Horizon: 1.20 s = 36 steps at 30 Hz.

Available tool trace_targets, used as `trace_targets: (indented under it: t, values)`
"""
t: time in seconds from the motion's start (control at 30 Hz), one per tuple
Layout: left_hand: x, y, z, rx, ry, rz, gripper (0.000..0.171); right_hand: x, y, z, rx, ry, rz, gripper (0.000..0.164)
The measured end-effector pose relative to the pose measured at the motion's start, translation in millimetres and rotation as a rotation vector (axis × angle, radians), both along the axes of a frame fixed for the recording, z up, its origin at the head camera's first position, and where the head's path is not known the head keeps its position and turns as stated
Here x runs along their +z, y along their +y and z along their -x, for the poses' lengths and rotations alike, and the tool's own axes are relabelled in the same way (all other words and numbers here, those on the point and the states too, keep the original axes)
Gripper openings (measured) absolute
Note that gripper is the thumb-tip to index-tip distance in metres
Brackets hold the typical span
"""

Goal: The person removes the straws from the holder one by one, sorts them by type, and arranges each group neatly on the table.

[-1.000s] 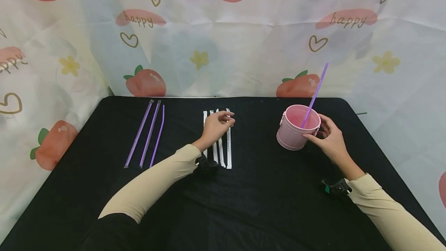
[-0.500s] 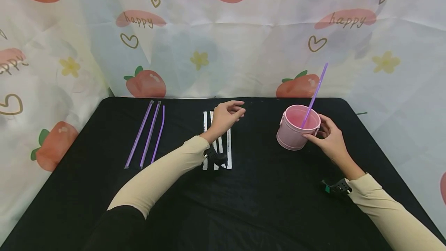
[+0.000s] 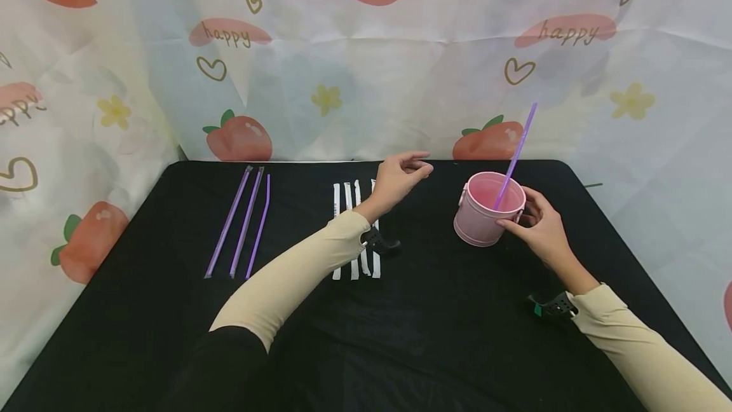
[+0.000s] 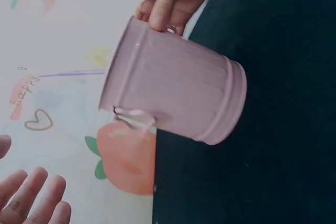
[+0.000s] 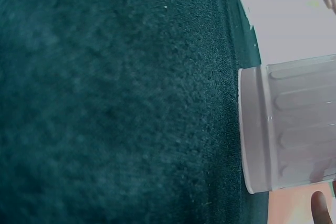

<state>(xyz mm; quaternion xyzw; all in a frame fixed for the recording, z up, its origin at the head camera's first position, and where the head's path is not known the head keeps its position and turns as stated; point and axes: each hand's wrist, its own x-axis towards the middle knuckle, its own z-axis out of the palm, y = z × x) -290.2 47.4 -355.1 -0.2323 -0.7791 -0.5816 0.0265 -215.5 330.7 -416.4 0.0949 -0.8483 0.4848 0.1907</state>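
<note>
My right hand point(image 3: 540, 224) grips the right side of a small pink bucket point(image 3: 483, 224), thumb at the front near the rim. The bucket is upright on the black table, and a purple straw point(image 3: 519, 151) leans out of it to the right. My left hand point(image 3: 400, 177) is in the air between the white strips and the bucket. Its fingers are loosely bent and hold nothing; the left wrist view shows the fingers point(image 4: 37, 200) apart from the bucket point(image 4: 176, 85). In the right wrist view, the bucket's lower part point(image 5: 299, 124) fills the right edge.
Three purple straws point(image 3: 260, 224) lie side by side at the left; two look wrapped in clear film. Several narrow white paper-wrapped sticks point(image 3: 337, 208) lie mid-table, partly hidden by the left forearm. A printed cloth point(image 3: 366, 81) hangs behind the black table point(image 3: 434, 329).
My left hand has moved right and away from me, from over the white sticks toward the bucket. The right hand and bucket have stayed in place.
</note>
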Motion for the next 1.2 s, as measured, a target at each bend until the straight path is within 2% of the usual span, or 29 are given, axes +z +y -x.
trace_targets:
  t: [0.4,0.57,0.73,0.83,0.93,1.13,1.2]
  values:
    - [7.5,39,6.7,0.003,-0.006,-0.09,0.035,1.2,0,-0.3,-0.011,-0.002,-0.021,0.072]
    - [9.7,58,10.7,0.016,0.008,-0.119,0.034,9.1,-5,-5.6,-0.007,0.003,-0.021,0.07]
    - [13.8,76,9.8,0.011,0.039,-0.082,0.033,24.3,-16,-16.5,0.02,0.024,0.004,0.067]
    - [14.6,85,9.3,-0.005,0.042,-0.057,0.033,28.1,-19,-18.8,0.03,0.036,0.011,0.066]
    - [14.6,92,9.8,-0.017,0.03,-0.039,0.034,25.8,-18,-17.2,0.022,0.037,0.002,0.066]
    - [12.3,106,12.5,-0.033,-0.002,-0.016,0.037,10.9,-7,-8.0,0.002,0.023,-0.016,0.069]
    - [11.2,110,12.6,-0.04,-0.023,-0.002,0.038,11.5,-7,-9.2,0.004,0.024,-0.015,0.068]
